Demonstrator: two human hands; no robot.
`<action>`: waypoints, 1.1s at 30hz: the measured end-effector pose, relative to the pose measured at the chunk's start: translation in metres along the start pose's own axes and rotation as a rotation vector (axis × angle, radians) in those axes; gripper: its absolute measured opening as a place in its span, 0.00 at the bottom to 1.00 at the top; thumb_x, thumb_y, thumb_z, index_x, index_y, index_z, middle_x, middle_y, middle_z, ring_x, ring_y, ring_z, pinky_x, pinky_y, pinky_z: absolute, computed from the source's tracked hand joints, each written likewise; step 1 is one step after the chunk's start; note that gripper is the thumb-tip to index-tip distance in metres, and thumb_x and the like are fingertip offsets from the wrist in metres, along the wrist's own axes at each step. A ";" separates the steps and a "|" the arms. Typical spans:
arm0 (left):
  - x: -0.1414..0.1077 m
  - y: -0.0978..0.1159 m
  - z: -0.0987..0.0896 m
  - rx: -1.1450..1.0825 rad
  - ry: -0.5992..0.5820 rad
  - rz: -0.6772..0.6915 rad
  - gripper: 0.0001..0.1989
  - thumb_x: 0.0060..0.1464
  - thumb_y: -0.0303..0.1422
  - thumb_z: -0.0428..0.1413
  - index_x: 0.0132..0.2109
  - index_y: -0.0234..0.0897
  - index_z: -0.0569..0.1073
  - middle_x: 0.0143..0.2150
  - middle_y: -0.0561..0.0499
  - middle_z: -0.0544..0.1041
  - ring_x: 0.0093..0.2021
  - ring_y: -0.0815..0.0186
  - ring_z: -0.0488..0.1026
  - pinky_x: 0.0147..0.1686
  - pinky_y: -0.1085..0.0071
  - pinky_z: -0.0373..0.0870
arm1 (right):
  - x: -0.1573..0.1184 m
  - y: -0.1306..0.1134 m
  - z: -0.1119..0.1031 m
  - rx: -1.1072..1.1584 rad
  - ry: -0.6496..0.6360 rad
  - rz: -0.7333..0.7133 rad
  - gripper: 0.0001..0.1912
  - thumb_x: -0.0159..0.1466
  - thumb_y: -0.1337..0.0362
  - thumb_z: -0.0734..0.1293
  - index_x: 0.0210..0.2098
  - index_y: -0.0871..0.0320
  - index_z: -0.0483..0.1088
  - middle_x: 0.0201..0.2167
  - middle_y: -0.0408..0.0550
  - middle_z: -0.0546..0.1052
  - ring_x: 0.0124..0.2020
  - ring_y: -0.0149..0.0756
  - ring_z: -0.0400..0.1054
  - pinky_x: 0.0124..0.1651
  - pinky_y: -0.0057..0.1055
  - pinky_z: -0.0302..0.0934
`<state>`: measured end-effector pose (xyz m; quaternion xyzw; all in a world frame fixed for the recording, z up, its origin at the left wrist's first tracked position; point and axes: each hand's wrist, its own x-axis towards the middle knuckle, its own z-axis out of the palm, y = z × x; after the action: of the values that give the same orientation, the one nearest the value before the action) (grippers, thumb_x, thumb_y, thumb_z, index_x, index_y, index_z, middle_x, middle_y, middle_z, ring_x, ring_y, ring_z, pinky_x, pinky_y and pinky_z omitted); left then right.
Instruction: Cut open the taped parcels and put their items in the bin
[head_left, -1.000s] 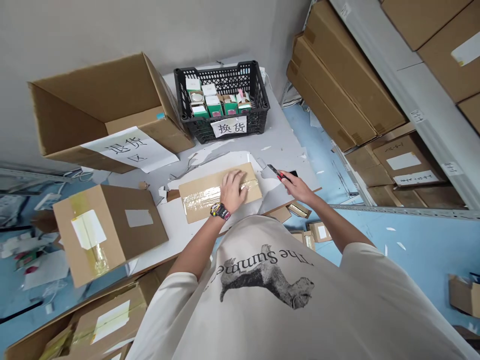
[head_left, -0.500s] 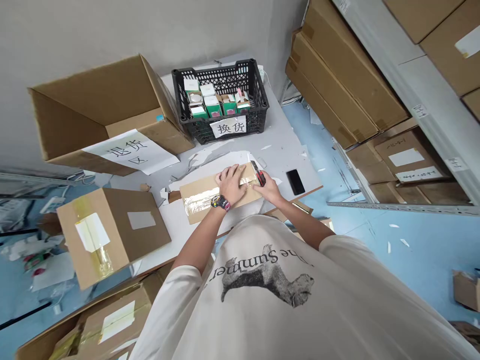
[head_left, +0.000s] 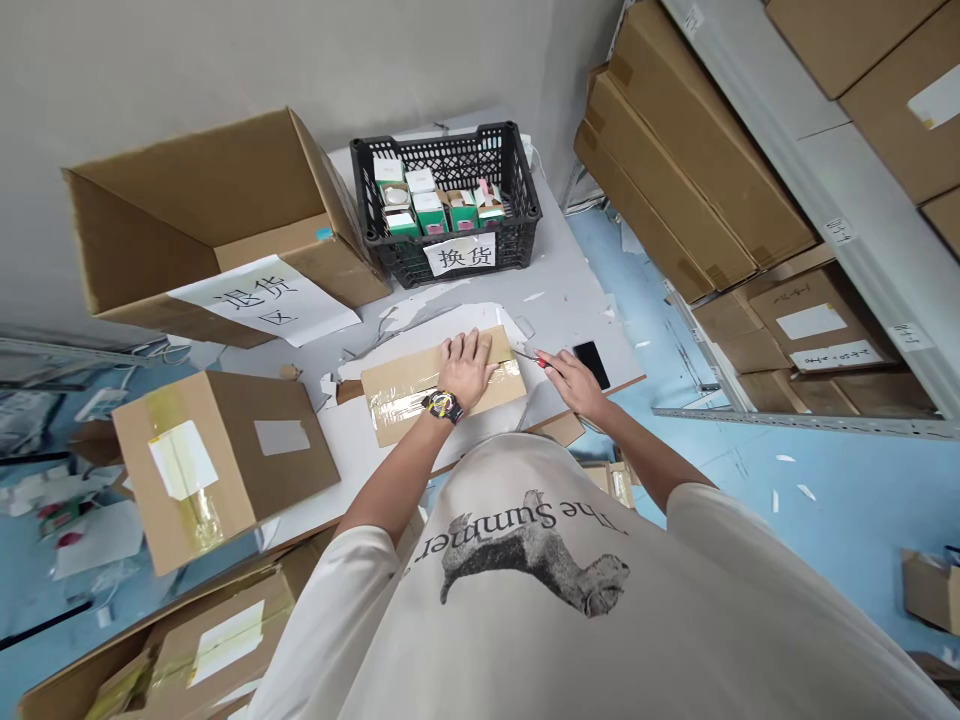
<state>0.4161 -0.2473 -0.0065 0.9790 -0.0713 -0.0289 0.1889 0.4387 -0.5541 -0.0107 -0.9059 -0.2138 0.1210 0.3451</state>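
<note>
A flat cardboard box (head_left: 405, 385) with shiny clear tape along its top lies on the white table (head_left: 559, 290). My left hand (head_left: 465, 370) rests flat on the box with its fingers stretched out. A watch (head_left: 442, 405) is on that wrist. At the box's right end, my right hand (head_left: 571, 382) is closed around a red and black utility knife (head_left: 538, 360). The knife's blade points left, at the box's right edge; whether it touches the cardboard I cannot tell. A black phone (head_left: 592, 365) lies just behind my right hand.
A black crate (head_left: 457, 265) holding several small green-and-white boxes stands at the back. Left of it are a large open carton (head_left: 187, 220) and a taped carton (head_left: 277, 480). A metal shelf (head_left: 795, 425) with cartons stands at right. Paper scraps litter the table.
My right hand has moved right with the knife, off the box top to beyond its right end. The knife now points left. My left hand stays on the box, its fingers slightly shifted.
</note>
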 end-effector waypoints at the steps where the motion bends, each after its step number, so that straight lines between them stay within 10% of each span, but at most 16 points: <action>1: 0.001 -0.001 0.001 -0.003 0.000 0.003 0.35 0.78 0.45 0.54 0.83 0.33 0.71 0.85 0.27 0.67 0.83 0.28 0.64 0.83 0.31 0.50 | -0.002 0.003 -0.009 -0.075 -0.026 -0.033 0.33 0.88 0.48 0.54 0.82 0.47 0.73 0.51 0.56 0.80 0.53 0.52 0.76 0.64 0.47 0.73; 22: 0.000 -0.007 0.003 0.073 0.021 0.038 0.35 0.80 0.46 0.51 0.84 0.35 0.71 0.84 0.28 0.69 0.79 0.31 0.67 0.80 0.35 0.57 | 0.016 -0.053 -0.020 -0.659 -0.291 -0.020 0.32 0.88 0.54 0.55 0.88 0.43 0.63 0.68 0.63 0.76 0.58 0.59 0.70 0.58 0.47 0.62; 33: -0.003 -0.006 0.002 -0.069 0.063 -0.006 0.34 0.79 0.48 0.53 0.82 0.38 0.75 0.83 0.32 0.72 0.82 0.34 0.67 0.83 0.37 0.56 | 0.029 -0.014 -0.030 -0.585 -0.186 -0.058 0.29 0.85 0.56 0.61 0.82 0.47 0.73 0.63 0.65 0.79 0.55 0.60 0.73 0.58 0.48 0.66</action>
<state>0.4133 -0.2415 -0.0104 0.9725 -0.0613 -0.0010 0.2247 0.4713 -0.5488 0.0188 -0.9454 -0.2958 0.1268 0.0518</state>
